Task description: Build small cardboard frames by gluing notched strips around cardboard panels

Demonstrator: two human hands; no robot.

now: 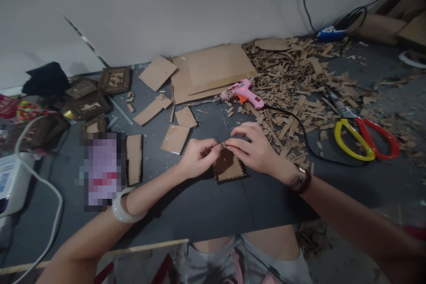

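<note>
Bare forearms [349,213] converge at 12 o'clock; left hand [199,157] and right hand [256,148] closed, seemingly pinching tiny cardboard piece [222,145] above scalloped cardboard square [228,167]; pink glue gun [241,93] beyond.

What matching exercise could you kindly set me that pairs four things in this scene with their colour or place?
Column one:
1. hot glue gun
2. scissors
3. white bangle
4. cardboard scraps

Column two:
A. around the wrist of the left hand
B. red and yellow handles
C. heaped on the dark surface, beyond and right of the hands
D. pink body

Right pairs: 1-D, 2-B, 3-A, 4-C.
</note>
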